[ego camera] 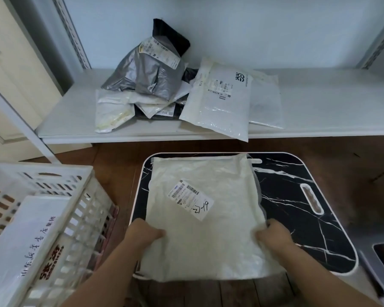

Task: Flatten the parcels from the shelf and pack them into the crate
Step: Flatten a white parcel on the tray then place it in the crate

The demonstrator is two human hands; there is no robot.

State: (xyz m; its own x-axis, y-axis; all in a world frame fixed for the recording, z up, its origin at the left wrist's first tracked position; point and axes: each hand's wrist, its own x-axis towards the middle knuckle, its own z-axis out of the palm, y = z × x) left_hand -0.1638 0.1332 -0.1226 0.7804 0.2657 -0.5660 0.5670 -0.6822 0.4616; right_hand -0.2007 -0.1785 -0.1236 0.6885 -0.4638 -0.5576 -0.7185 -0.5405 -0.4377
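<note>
On the marbled tabletop (297, 196), both hands, left hand (145, 234) and right hand (274, 234), grip the white parcel (205, 238) by its near edges.

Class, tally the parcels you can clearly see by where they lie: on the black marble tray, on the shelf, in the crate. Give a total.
On the black marble tray: 1, a white parcel
On the shelf: at least 4, pile partly hidden
In the crate: 1, a white parcel
Total: at least 6

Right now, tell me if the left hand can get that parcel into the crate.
Probably yes: the left hand grips the parcel on its crate-side edge, and the crate stands open-topped beside it, nothing between.
</note>
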